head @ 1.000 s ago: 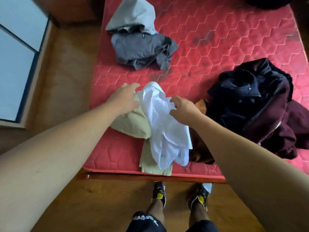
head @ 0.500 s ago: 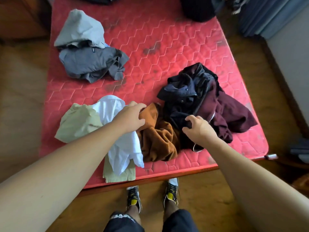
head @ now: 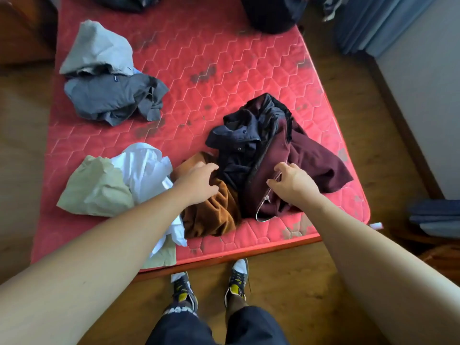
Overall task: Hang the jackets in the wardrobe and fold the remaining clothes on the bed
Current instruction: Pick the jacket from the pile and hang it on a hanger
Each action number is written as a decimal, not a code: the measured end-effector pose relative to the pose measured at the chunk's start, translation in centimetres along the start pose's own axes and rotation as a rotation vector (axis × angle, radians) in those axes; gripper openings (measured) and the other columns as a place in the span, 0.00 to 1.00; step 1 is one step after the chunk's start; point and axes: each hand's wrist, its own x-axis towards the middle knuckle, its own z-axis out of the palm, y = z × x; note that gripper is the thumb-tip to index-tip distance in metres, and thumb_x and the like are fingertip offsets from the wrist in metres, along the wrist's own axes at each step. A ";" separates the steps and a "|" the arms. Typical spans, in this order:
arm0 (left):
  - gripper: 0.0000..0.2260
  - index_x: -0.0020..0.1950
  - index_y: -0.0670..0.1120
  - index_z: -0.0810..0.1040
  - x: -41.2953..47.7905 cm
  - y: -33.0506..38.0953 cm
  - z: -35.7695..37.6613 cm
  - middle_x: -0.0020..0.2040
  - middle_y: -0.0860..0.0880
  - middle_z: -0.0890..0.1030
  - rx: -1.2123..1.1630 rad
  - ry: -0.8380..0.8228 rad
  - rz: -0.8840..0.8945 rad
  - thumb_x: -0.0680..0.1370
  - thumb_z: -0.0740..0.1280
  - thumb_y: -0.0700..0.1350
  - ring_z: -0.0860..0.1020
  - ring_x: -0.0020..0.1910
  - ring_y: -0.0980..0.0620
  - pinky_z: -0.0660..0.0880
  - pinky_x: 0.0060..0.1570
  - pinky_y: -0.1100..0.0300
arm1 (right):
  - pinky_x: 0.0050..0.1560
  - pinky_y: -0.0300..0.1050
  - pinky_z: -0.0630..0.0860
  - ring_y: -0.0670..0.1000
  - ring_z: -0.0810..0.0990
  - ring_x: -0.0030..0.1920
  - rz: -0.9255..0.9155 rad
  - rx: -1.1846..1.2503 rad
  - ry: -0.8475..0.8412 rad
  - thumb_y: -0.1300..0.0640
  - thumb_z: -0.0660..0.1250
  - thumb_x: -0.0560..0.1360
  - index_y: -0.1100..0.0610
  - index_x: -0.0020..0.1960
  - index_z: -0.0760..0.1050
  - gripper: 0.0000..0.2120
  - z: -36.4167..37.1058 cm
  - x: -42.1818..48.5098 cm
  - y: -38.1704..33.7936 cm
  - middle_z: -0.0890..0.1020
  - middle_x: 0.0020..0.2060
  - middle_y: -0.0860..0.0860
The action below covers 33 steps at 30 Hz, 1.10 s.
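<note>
While 2 hands are over the red bed [head: 224,58], left hand [head: 199,181] with wide relaxed fingers on brown garment [head: 211,215], right hand [head: 292,184] pinching maroon jacket [head: 311,165] near zipper [head: 264,199].

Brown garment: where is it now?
Head view: the brown garment lies at the front edge of the mattress, between the white shirt (left) and the maroon jacket (right), under the left hand.

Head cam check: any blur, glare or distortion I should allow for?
Head view: soft even light, no glare on the mattress; wide-angle bows its edges and stretches the forearms; left hand, right hand and maroon jacket are sharp; the dark bundle at the top edge is underexposed.
</note>
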 end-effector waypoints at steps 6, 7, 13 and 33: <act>0.27 0.76 0.55 0.65 7.3 1.1 6.5 0.70 0.48 0.71 0.003 -0.053 0.020 0.78 0.68 0.51 0.77 0.62 0.44 0.73 0.51 0.52 | 0.61 0.57 0.75 0.66 0.76 0.61 0.105 0.003 -0.033 0.41 0.68 0.74 0.55 0.66 0.70 0.26 4.2 7.2 4.1 0.74 0.61 0.59; 0.27 0.76 0.55 0.65 8.5 1.0 7.5 0.70 0.49 0.71 0.008 -0.049 0.024 0.78 0.67 0.51 0.77 0.62 0.44 0.71 0.50 0.53 | 0.62 0.58 0.75 0.66 0.76 0.62 0.127 0.015 -0.023 0.41 0.68 0.74 0.56 0.66 0.70 0.27 4.7 8.8 4.5 0.73 0.61 0.60; 0.27 0.77 0.54 0.64 12.9 -0.3 13.0 0.69 0.48 0.70 0.020 -0.112 0.007 0.79 0.66 0.50 0.76 0.62 0.44 0.76 0.56 0.47 | 0.69 0.64 0.69 0.68 0.65 0.72 0.247 0.205 0.087 0.42 0.70 0.76 0.58 0.78 0.57 0.39 7.0 18.0 5.2 0.62 0.74 0.61; 0.31 0.79 0.54 0.59 9.2 1.9 5.7 0.70 0.45 0.70 -0.071 -0.021 0.032 0.78 0.68 0.48 0.77 0.62 0.42 0.76 0.56 0.49 | 0.56 0.53 0.77 0.63 0.80 0.58 0.023 0.281 0.321 0.62 0.57 0.64 0.49 0.62 0.74 0.28 -1.1 10.4 1.3 0.83 0.56 0.56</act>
